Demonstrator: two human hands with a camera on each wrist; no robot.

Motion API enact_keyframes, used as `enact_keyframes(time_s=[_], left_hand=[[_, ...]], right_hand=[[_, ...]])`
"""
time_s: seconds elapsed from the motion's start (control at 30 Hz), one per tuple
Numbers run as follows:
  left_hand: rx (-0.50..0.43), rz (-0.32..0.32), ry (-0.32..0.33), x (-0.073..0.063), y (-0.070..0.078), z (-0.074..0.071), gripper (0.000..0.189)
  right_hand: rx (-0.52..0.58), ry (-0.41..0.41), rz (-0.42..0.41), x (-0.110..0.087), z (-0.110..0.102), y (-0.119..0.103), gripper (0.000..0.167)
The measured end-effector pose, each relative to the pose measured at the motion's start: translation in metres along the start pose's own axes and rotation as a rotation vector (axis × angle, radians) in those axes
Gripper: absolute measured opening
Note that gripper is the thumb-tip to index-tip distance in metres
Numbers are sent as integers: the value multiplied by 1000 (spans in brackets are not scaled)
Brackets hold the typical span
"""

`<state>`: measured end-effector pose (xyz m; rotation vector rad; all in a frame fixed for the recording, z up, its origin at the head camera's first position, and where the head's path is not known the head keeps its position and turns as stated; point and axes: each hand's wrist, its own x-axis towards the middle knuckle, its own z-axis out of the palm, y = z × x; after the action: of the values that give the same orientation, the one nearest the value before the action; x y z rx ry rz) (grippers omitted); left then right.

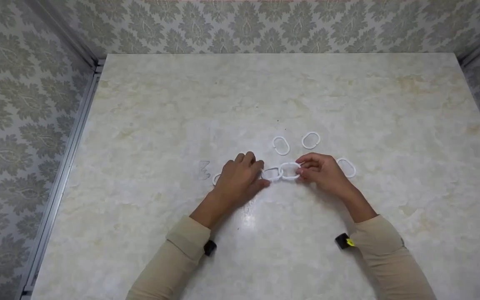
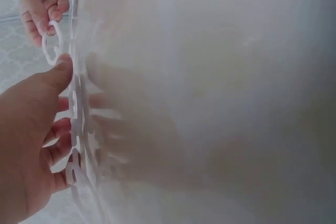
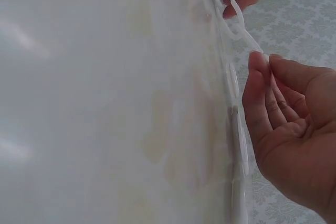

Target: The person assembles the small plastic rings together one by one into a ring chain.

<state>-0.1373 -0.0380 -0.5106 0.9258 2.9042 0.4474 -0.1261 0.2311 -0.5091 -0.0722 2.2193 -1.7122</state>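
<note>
Two white plastic chain links are joined between the hands in the head view. My right hand (image 1: pixel 323 173) pinches the end of the right link (image 1: pixel 291 178) between thumb and fingers; the right wrist view shows this link tilted up at the fingertips (image 3: pixel 255 59). The left hand (image 1: pixel 238 175) is palm down, its thumb and index finger around the left end of the other link (image 1: pixel 272 179). Part of another white link (image 1: pixel 214 179) shows beside the left hand, mostly hidden by it. More links (image 2: pixel 76 174) lie by the left fingers in the left wrist view.
Two loose white links (image 1: pixel 288 146) (image 1: pixel 311 133) lie beyond the hands, and one more link (image 1: pixel 354 168) sits right of the right hand. A faint jagged outline (image 1: pixel 204 170) shows on the marbled table (image 1: pixel 265 91) at left. Patterned walls stand behind and at the sides.
</note>
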Motion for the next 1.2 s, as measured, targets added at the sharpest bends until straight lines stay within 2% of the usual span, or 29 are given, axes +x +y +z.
enact_keyframes(time_s=[0.13,0.27,0.4,0.7,0.9,1.2], left_hand=[[41,-9,29,4,11,-6,53],[63,43,77,8,23,-7,52],[83,87,124,13,33,-1,48],[115,77,76,23,41,6,47],[87,104,62,26,40,8,40],[24,116,59,25,38,10,42]], right_hand=[[-7,-1,-1,0,0,-1,31],[-17,-2,-16,0,0,0,31],[-15,-5,-32,1,1,1,30],[13,-5,-33,1,1,2,31],[31,-16,-27,1,0,2,32],[76,-38,-21,1,-1,3,34]])
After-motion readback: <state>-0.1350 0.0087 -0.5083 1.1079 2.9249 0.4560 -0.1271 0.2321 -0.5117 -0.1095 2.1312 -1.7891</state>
